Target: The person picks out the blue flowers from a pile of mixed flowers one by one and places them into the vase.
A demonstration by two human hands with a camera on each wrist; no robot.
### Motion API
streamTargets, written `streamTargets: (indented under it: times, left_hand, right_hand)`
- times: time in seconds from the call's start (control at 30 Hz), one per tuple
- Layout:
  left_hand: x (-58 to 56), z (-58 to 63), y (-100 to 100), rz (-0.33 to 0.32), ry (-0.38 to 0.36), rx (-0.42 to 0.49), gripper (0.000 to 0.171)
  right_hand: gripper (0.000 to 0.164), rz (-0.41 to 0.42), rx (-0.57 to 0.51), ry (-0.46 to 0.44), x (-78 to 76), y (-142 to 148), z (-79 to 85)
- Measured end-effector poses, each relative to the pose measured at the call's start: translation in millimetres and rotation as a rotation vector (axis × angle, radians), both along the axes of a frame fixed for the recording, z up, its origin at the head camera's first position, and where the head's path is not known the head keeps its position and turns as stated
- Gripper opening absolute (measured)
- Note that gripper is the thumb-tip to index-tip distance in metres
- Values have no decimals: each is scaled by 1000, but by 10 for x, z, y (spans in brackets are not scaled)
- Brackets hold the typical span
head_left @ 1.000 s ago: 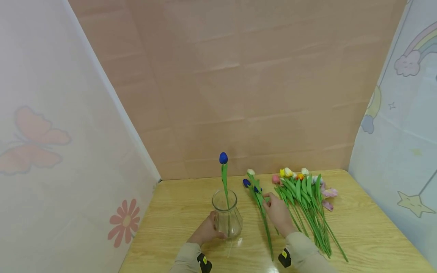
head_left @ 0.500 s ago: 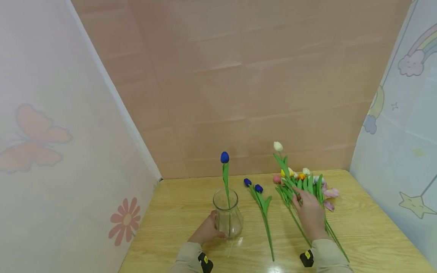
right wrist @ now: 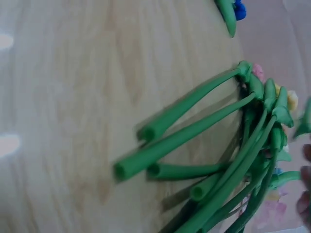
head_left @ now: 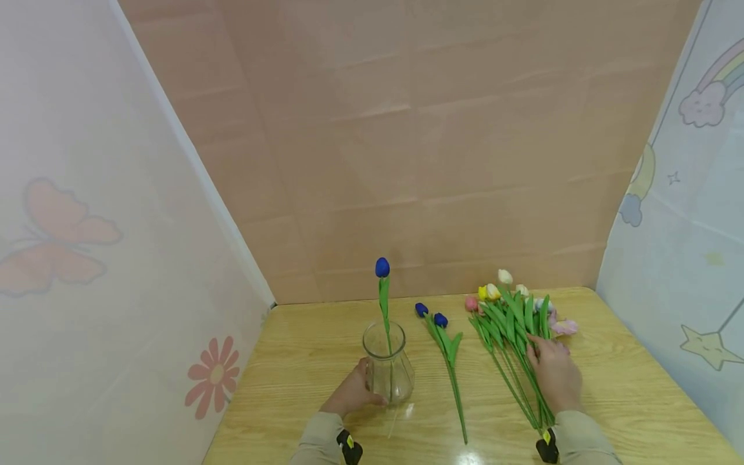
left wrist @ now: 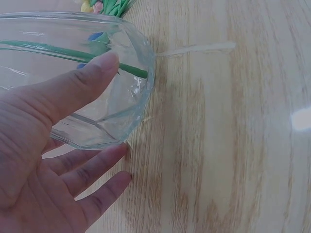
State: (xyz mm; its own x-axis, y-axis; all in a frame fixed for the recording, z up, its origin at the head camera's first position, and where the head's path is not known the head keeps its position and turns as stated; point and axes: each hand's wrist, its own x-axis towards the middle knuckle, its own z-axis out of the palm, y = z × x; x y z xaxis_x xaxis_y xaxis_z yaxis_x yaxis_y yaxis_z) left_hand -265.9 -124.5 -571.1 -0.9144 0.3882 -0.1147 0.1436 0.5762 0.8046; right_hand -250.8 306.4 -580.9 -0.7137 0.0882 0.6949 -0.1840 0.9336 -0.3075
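Note:
In the head view a clear glass vase (head_left: 401, 378) stands upright on the table. My left hand (head_left: 353, 391) holds its lower left side, thumb (left wrist: 80, 85) and fingers on opposite sides in the left wrist view. One blue tulip (head_left: 382, 268) stands in the vase, its stem end near the bottom. On the right, my right hand (head_left: 557, 374) is at a bunch of tulips (head_left: 511, 326). It seems to pinch a white tulip (head_left: 505, 276) lying over the others; the grip is partly hidden. In the right wrist view only blurred fingertips (right wrist: 305, 187) show at the edge.
Two blue tulips (head_left: 452, 368) lie between the vase and the bunch. Pink, yellow and white heads and a lilac flower (head_left: 562, 325) sit at the bunch's far end. A brown backdrop (head_left: 372, 161) rises behind the wooden table (head_left: 302, 349), with printed curtains on both sides.
My right hand has lifted the white tulip from beside the blue ones, carried it right and lowered it onto the bunch. My left hand stays on the vase.

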Motion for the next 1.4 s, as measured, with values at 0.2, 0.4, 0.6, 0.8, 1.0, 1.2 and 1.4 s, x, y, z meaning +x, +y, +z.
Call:
streamTargets:
  times: [0.2, 0.4, 0.6, 0.8, 1.0, 1.2, 1.4]
  left_hand:
    - [6, 21, -4, -4, -1, -8, 104]
    - [13, 32, -12, -1, -5, -4, 103]
    - [14, 13, -36, 2, 0, -9, 103]
    - [7, 1, -43, -1, -4, 4, 103]
    - [6, -8, -20, 5, -10, 11, 103]
    - [-6, -9, -8, 3, -10, 19, 102]
    - [1, 2, -8, -3, -18, 27, 101]
  right_hand:
    - [29, 11, -55, -405, 62, 84, -71]
    - [31, 13, -42, -457, 60, 62, -77]
    - [38, 6, -58, -390, 14, -18, 18]
    - [45, 31, -26, -108, -116, -305, 42]
    - [33, 95, -38, -142, -144, -747, 101]
    - [21, 165, -80, -446, -123, -1108, 42]
    - [17, 182, -138, -727, -79, -1275, -121]
